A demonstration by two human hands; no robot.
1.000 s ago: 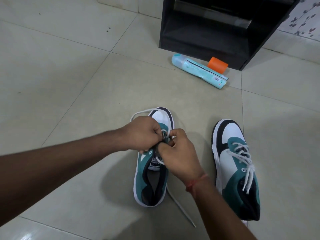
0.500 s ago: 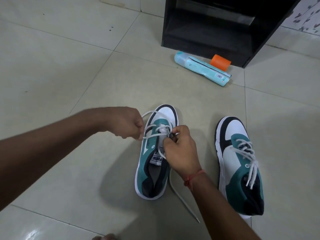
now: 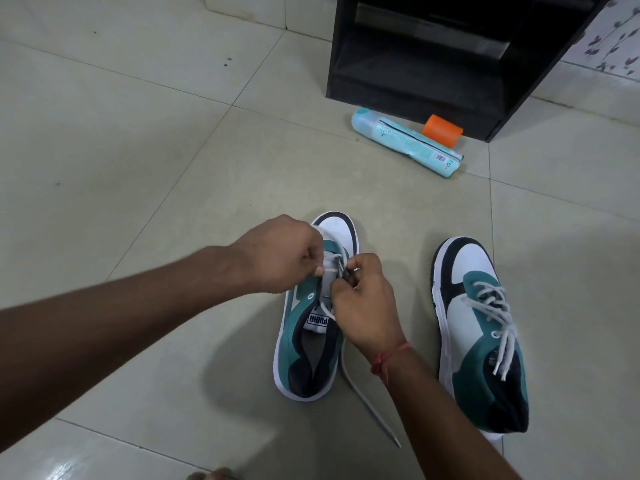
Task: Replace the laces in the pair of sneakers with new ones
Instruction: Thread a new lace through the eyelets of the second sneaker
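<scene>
Left hand (image 3: pixel 287 258) and right hand (image 3: pixel 363 303) both pinch the white lace (image 3: pixel 332 263).

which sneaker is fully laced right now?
The right sneaker: its white lace crisscrosses every eyelet and nobody touches it. The left sneaker is partly laced, both hands at its eyelets, a loose lace end trailing on the floor.

"PUMA" on sneaker tongue label (image 3: pixel 318 320)
</scene>
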